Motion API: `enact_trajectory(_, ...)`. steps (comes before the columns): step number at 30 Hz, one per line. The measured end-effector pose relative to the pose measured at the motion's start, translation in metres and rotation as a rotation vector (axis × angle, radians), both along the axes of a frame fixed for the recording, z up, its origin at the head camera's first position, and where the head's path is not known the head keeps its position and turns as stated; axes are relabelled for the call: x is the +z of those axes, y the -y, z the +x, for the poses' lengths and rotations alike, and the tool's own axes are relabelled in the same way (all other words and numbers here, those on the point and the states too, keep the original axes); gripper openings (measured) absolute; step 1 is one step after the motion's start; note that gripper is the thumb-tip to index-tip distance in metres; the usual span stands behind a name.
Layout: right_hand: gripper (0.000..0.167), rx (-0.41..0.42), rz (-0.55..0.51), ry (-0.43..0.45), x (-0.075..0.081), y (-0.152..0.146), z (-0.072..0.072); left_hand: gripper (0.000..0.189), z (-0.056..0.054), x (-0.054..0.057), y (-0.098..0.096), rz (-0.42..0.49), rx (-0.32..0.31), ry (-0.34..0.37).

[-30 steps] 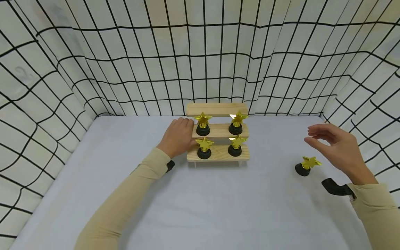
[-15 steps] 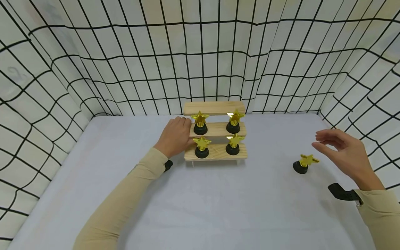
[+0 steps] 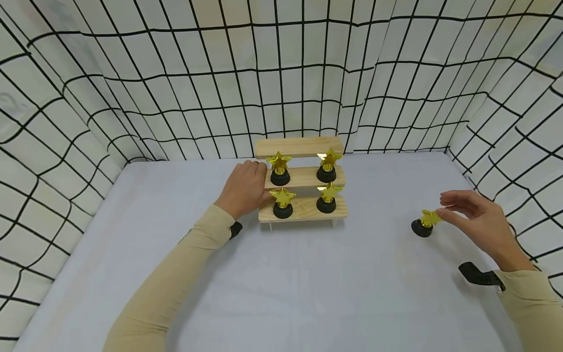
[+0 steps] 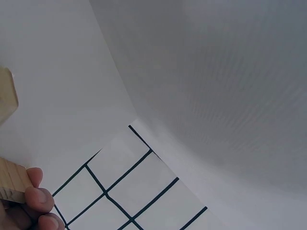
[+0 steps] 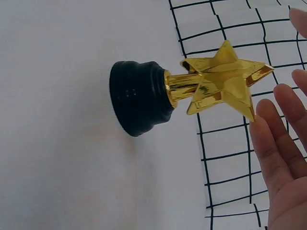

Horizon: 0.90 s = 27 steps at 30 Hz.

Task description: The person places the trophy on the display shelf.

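Observation:
My left hand (image 3: 244, 190) grips the left end of the middle tier of a small wooden stepped display stand (image 3: 303, 211). In the left wrist view its fingertips curl at the edge of a wooden board (image 4: 13, 181). Farther right, a gold star trophy (image 3: 423, 226) with a black round base stands upright on the table. My right hand (image 3: 481, 227) is right beside it, fingers gently curved and thumb apart from them. The right wrist view puts a fingertip right at one point of the trophy's star (image 5: 223, 79), with the thumb off to the side.
Two trophies stand on the stand's middle tier, one left (image 3: 280, 175) and one right (image 3: 327, 172). Two more, left (image 3: 283, 208) and right (image 3: 327, 203), occupy the lowest tier. White walls with black grid lines (image 3: 303, 83) border the white-covered table (image 3: 316, 288).
My right hand first draws slightly back to the right, then comes in to the lone trophy's star. My left hand keeps its grip on the stand. The head view shifts slightly.

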State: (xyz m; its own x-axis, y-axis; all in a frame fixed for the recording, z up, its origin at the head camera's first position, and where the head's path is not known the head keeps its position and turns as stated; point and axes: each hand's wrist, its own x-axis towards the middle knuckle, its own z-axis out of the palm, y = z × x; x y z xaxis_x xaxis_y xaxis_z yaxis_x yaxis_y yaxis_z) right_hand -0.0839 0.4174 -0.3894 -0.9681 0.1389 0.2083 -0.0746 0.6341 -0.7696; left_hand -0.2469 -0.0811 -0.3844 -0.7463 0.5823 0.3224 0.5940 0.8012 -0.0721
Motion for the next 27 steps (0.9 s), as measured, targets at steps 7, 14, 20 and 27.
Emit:
enact_trajectory(7,0.05,0.045,0.036,0.05,-0.015,0.002,0.003,0.063,0.004,-0.001,0.001,-0.012,0.026,0.039)
enact_trajectory(14,0.057,0.107,0.111,0.2,-0.023,-0.006,0.014,0.065,0.006,-0.002,-0.003,-0.009,0.007,0.014)
enact_trajectory(20,0.058,0.11,0.12,0.242,-0.029,-0.005,0.014,0.067,0.005,-0.003,-0.003,-0.026,0.008,-0.009)
enact_trajectory(27,0.06,0.132,0.118,0.221,-0.035,-0.003,0.007,0.063,0.005,0.001,0.001,-0.011,0.021,-0.016)
